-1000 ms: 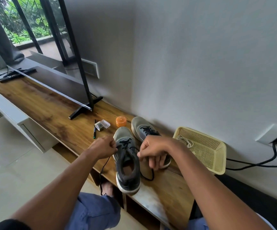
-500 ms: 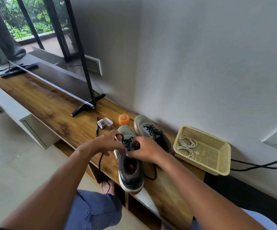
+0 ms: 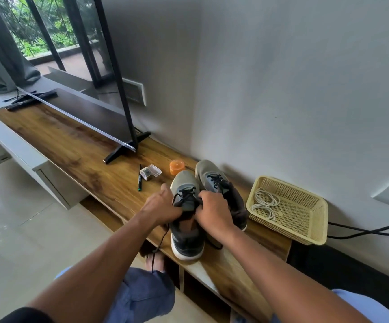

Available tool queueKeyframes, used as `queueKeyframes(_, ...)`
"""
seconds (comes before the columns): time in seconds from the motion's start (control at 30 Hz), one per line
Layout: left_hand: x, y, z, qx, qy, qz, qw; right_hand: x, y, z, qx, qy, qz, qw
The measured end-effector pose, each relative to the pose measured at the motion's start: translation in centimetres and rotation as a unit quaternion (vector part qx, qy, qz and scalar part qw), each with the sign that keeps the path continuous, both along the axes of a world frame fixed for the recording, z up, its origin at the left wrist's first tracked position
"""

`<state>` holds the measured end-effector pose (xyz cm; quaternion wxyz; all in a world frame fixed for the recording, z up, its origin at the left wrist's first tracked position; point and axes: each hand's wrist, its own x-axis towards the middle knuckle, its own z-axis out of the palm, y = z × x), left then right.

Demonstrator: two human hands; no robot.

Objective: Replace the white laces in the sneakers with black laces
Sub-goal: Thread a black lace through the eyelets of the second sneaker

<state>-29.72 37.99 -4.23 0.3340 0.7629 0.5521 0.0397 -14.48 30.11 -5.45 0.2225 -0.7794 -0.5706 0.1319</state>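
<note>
**me:** Black lace [image 3: 187,197] on the near sneaker [image 3: 187,220] is what both my hands are working. Left hand [image 3: 163,209] has its fingers curled in at the left side of the eyelets, right hand [image 3: 213,213] curled in at the right side by the tongue. Pretty sure each one is pinching a run of lace, but the fingertips are tucked under, so that's a guess.

**other:** why both hands jammed so close together?

**me:** Keeps the shoe from sliding on the wooden TV bench [image 3: 72,145] while I snug the crossings, I think. Heel faces me so the upper eyelets are nearest. One loose lace end [image 3: 159,243] dangles off the bench edge toward my knee, so this shoe isn't tied off yet.

**other:** and the other one?

**me:** Far sneaker [image 3: 221,190] sits touching it on the right, already wearing black laces. The white laces [image 3: 263,202] are coiled in the yellow basket [image 3: 305,227] just beside the shoes, out of the way. An orange lid [image 3: 177,167], a small clear box [image 3: 150,171] and a pen [image 3: 139,179] lie past the toes, near the TV foot [image 3: 126,150].
</note>
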Motion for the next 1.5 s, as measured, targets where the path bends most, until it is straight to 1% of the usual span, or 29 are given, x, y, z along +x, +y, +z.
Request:
queueKeyframes(0.1, -0.6, 0.6, 0.1, -0.037, 0.011, 0.030, 0.999, 0.1, 0.2, 0.2, -0.006, 0.086, -0.045, 0.995)
queueKeyframes(0.17, -0.6, 0.6, 0.0, -0.072, -0.002, 0.042, 0.996, 0.2, 0.2, 0.0, -0.007, 0.118, -0.069, 0.991)
queueKeyframes(0.27, -0.7, 0.8, -0.2, -0.155, -0.039, 0.034, 0.987, 0.4, -0.1, -0.1, -0.012, 0.123, -0.064, 0.990)
queueKeyframes(0.33, -1.8, 1.4, -0.1, -0.165, -0.029, -0.009, 0.986, 0.6, -0.2, -0.1, -0.010, 0.112, -0.046, 0.993)
queueKeyframes(0.4, -3.2, 2.1, 0.7, -0.138, -0.020, -0.026, 0.990, 0.8, -0.1, 0.0, -0.022, 0.103, -0.026, 0.994)
queueKeyframes(0.47, -4.4, 3.0, 1.5, -0.072, -0.044, -0.011, 0.996, 0.5, -0.1, 0.1, -0.029, 0.095, -0.003, 0.995)
queueKeyframes(0.53, -4.7, 3.5, 2.1, 0.009, -0.105, 0.006, 0.994, -0.4, -0.1, 0.4, 0.012, 0.065, 0.019, 0.998)
queueKeyframes(0.6, -4.1, 3.3, 2.4, 0.040, -0.191, 0.003, 0.981, -1.2, 0.4, 0.7, 0.087, 0.026, 0.053, 0.994)
queueKeyframes(0.63, -3.4, 3.1, 2.4, 0.032, -0.229, -0.008, 0.973, -1.6, 0.8, 1.0, 0.107, 0.044, 0.074, 0.991)
queueKeyframes(0.67, -2.9, 2.8, 2.5, 0.016, -0.263, -0.016, 0.965, -2.0, 1.2, 1.4, 0.104, 0.094, 0.090, 0.986)
queueKeyframes(0.73, -1.9, 2.4, 2.8, 0.005, -0.314, -0.011, 0.949, -2.6, 2.0, 2.4, 0.061, 0.229, 0.110, 0.965)
queueKeyframes(0.77, -1.6, 2.3, 2.9, 0.008, -0.332, -0.001, 0.943, -2.8, 2.4, 2.8, 0.045, 0.275, 0.114, 0.953)
queueKeyframes(0.83, -1.5, 2.4, 3.1, 0.017, -0.355, 0.023, 0.934, -2.7, 2.7, 3.7, 0.039, 0.296, 0.122, 0.947)
queueKeyframes(0.9, -2.1, 2.7, 3.1, 0.035, -0.349, 0.050, 0.935, -2.2, 2.7, 4.4, 0.050, 0.285, 0.103, 0.952)
queueKeyframes(0.97, -2.8, 3.2, 2.9, 0.070, -0.311, 0.102, 0.942, -1.0, 2.8, 4.2, 0.077, 0.276, 0.032, 0.958)
queueKeyframes(1.0, -3.3, 3.4, 2.9, 0.088, -0.278, 0.153, 0.944, -0.3, 2.8, 3.9, 0.085, 0.297, -0.020, 0.951)
queueKeyframes(1.03, -4.0, 3.8, 2.8, 0.105, -0.246, 0.218, 0.938, 0.4, 2.7, 3.7, 0.090, 0.342, -0.075, 0.932)
queueKeyframes(1.1, -6.2, 5.0, 1.9, 0.106, -0.227, 0.350, 0.903, 1.5, 2.7, 3.7, 0.093, 0.445, -0.166, 0.875)
queueKeyframes(1.13, -7.2, 5.6, 1.6, 0.080, -0.236, 0.404, 0.880, 1.8, 2.7, 3.7, 0.094, 0.483, -0.188, 0.850)
queueKeyframes(1.17, -8.0, 6.1, 1.2, 0.047, -0.238, 0.446, 0.862, 2.0, 2.7, 3.9, 0.097, 0.505, -0.195, 0.835)
queueKeyframes(1.2, -8.7, 6.3, 1.0, 0.014, -0.233, 0.466, 0.854, 2.0, 2.7, 4.0, 0.099, 0.515, -0.191, 0.830)
queueKeyframes(1.27, -9.1, 6.5, 0.6, -0.009, -0.227, 0.460, 0.858, 1.7, 2.7, 4.3, 0.093, 0.501, -0.181, 0.841)
queueKeyframes(1.3, -8.9, 6.5, 0.6, -0.007, -0.227, 0.451, 0.863, 1.5, 2.7, 4.3, 0.087, 0.467, -0.177, 0.862)
queueKeyframes(1.33, -8.4, 6.4, 0.7, -0.005, -0.237, 0.437, 0.868, 1.3, 2.7, 4.3, 0.084, 0.405, -0.168, 0.895)
queueKeyframes(1.37, -7.8, 6.1, 0.9, 0.002, -0.246, 0.413, 0.877, 1.2, 2.5, 4.2, 0.087, 0.322, -0.155, 0.930)
queueKeyframes(1.4, -7.1, 5.7, 1.3, 0.012, -0.245, 0.375, 0.894, 0.9, 2.3, 4.2, 0.094, 0.238, -0.137, 0.957)
queueKeyframes(1.43, -6.2, 5.3, 1.6, 0.028, -0.241, 0.327, 0.913, 0.4, 2.2, 4.2, 0.104, 0.177, -0.113, 0.972)
queueKeyframes(1.47, -5.4, 4.8, 1.8, 0.047, -0.232, 0.274, 0.932, -0.2, 2.0, 4.3, 0.113, 0.151, -0.072, 0.979)
queueKeyframes(1.5, -4.5, 4.2, 2.0, 0.072, -0.224, 0.221, 0.946, -0.9, 2.0, 4.4, 0.114, 0.148, -0.026, 0.982)
